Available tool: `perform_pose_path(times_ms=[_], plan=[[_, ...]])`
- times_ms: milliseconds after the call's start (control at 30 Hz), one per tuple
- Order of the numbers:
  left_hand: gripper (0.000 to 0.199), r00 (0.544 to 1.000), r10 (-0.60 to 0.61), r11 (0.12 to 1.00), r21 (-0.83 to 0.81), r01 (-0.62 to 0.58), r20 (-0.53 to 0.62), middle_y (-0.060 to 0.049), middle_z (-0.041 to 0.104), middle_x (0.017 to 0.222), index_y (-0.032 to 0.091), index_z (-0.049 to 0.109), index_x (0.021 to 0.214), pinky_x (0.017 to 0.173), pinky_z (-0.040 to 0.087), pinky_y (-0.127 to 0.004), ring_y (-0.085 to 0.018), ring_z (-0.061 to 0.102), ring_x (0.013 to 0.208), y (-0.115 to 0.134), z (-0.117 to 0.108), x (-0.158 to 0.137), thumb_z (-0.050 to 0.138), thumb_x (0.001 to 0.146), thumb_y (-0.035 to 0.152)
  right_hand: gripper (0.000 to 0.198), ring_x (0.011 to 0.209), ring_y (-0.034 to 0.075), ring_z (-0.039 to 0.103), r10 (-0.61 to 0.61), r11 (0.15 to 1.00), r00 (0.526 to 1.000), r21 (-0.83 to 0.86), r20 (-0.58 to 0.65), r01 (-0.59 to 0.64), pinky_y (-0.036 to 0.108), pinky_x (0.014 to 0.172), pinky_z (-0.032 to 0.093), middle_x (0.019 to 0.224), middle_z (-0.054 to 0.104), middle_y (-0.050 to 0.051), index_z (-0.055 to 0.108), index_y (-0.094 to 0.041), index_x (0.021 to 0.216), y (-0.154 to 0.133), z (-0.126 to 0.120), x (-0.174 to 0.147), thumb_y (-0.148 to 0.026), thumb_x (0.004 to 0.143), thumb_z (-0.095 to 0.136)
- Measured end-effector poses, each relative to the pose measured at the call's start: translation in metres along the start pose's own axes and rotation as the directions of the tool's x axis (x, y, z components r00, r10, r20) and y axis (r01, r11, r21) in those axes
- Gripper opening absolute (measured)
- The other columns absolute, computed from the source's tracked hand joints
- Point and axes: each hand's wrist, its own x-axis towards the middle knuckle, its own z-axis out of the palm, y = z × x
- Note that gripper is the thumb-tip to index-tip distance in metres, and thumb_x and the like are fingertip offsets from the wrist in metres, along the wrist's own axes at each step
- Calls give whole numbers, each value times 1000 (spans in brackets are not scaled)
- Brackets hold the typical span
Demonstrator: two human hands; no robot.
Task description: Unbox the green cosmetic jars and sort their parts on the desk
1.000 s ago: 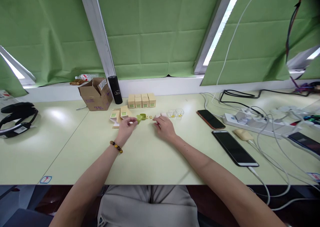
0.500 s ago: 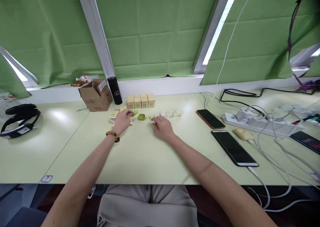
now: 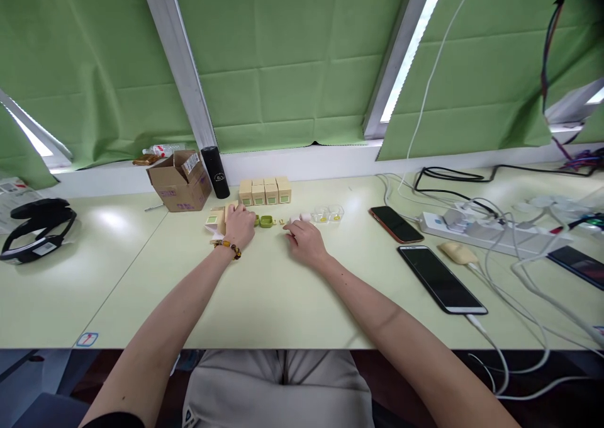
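My left hand, with a beaded bracelet at its wrist, rests on the table beside an unfolded small carton. Its fingers curl downward, and whatever they grip is hidden behind the hand. A small green container stands just right of it, with another green piece between them, partly covered by the hand. My right hand lies palm down, fingers loosely bent but apart, near tiny yellow pieces. Behind its knuckles is a pale pink-white object. Clear small cups with yellow bits inside stand farther right.
Several small cartons stand in a row behind. Farther left are a cardboard box, a black bottle and a black headset. Phones, a power strip and tangled cables occupy the right side.
My left hand, which held a light green piece by its fingertips, has turned over and shifted slightly right. A green piece now shows beside the container. My right hand stays in place.
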Motion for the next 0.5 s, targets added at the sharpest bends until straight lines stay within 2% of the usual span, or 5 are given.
perform_pose_path(times_ms=[167,333,400,500], plan=[[24,1000,-9,1000,-3,9,-1,-17,62,67,22,67,61,103,27,-57,-37,55,105,-4,9,-5,57,83,16,21,84,24,62,6,1000,1000,-9,-29,-6,37,77,44,96,74,9,75,-18,106,2,3,-1,-13,93,58],[26,1000,-12,1000,12,12,3,-16,60,65,22,65,59,102,28,-60,-38,54,105,-2,7,-6,59,84,18,20,81,23,61,46,998,997,-33,-54,-48,36,76,43,91,73,8,76,-19,97,4,5,-1,-11,90,59],[23,1000,-5,1000,26,5,-7,-17,63,70,21,68,63,103,29,-61,-39,52,111,3,3,-5,60,84,18,19,78,22,60,50,998,997,-46,-59,-53,36,75,42,89,73,9,77,-19,93,4,5,0,-11,89,60],[16,997,65,995,73,-62,-40,-20,70,90,18,74,83,105,29,-62,-42,46,127,15,-2,-2,59,88,17,20,75,21,58,53,997,996,-58,-65,-56,36,72,41,87,73,9,77,-19,90,2,4,1,-10,87,60]])
